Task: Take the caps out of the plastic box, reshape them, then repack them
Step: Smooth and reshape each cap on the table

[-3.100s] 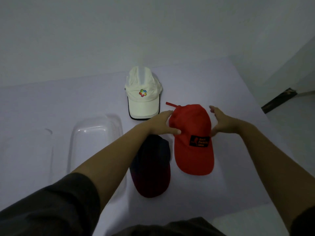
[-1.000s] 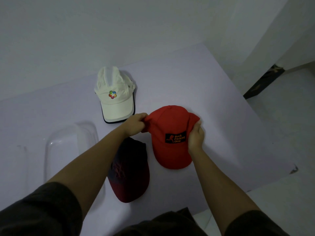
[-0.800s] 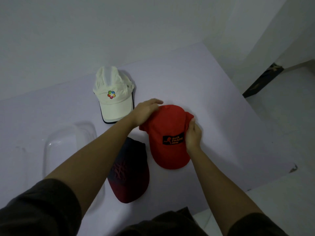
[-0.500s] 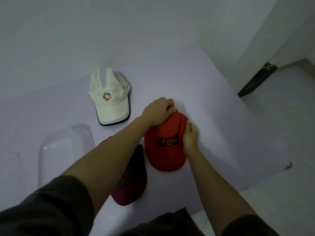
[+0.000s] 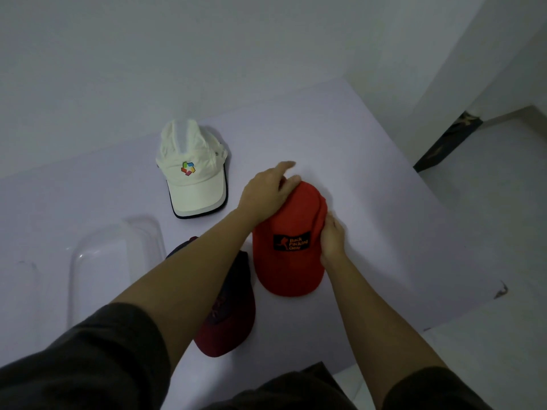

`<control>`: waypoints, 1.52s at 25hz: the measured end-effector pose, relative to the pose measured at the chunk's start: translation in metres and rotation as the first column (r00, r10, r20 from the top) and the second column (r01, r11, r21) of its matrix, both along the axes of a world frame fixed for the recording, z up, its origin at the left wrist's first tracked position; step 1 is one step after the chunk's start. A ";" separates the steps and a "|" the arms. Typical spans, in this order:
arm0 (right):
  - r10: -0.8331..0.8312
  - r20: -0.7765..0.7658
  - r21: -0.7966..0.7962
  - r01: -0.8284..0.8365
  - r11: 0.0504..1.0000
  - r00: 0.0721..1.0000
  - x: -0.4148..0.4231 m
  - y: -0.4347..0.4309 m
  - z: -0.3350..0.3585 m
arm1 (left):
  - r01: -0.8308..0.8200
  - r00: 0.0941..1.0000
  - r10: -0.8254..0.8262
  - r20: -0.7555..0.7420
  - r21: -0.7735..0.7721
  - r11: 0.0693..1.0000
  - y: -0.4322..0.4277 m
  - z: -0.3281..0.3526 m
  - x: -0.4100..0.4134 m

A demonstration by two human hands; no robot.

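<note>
A red cap (image 5: 288,261) with a black patch lies on the white table (image 5: 370,202), brim toward me. My left hand (image 5: 266,193) rests flat on the back of its crown, fingers spread. My right hand (image 5: 333,239) grips the crown's right side. A white cap (image 5: 192,170) with a coloured logo lies farther back to the left. A dark navy and maroon cap (image 5: 228,315) lies under my left forearm. The clear plastic box (image 5: 100,261) stands at the left with nothing in it.
A wall runs along the table's far edge. The table's right edge drops to a pale floor, where a dark object (image 5: 444,143) lies. A clear lid (image 5: 20,291) is faintly visible at the far left.
Both hands closed in on the red cap. My left hand moved from its left edge onto the back of the crown, and its fingers have now spread. The view shifted right.
</note>
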State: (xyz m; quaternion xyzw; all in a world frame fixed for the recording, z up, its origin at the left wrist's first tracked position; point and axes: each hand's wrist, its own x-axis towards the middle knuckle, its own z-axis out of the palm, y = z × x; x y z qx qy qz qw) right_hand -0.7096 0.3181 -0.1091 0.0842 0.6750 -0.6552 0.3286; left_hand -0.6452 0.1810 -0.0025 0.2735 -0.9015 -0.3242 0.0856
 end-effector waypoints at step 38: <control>0.694 -0.289 0.349 -0.603 0.718 0.660 -0.054 0.027 0.020 | -0.264 0.963 0.125 0.239 0.741 0.618 -0.035 -0.040 0.058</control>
